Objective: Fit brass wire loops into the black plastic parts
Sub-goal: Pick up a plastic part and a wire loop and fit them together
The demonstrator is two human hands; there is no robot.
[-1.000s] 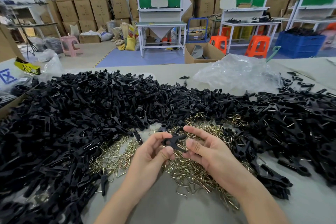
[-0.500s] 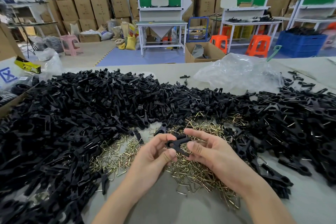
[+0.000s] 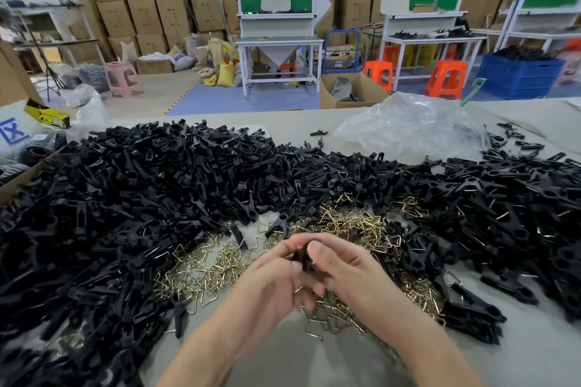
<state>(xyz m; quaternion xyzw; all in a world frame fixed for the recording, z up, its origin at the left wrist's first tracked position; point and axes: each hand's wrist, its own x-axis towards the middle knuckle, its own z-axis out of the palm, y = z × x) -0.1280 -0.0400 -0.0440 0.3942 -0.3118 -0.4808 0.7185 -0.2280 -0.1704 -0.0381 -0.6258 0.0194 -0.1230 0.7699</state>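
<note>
My left hand and my right hand meet low in the middle of the table and together grip one black plastic part, mostly hidden between the fingers. Both thumbs press on it. Whether a wire loop is in it I cannot tell. Under and around the hands lies a heap of loose brass wire loops. A wide pile of black plastic parts covers the left and back of the table, and another pile of black parts spreads on the right.
A crumpled clear plastic bag lies at the back right of the grey table. A cardboard box edge sits at the far left. Beyond the table stand shelving racks, orange stools and stacked cartons.
The hands have closed together over the black part, which showed between the fingertips before and is now nearly covered. Both hands shifted slightly toward me.
</note>
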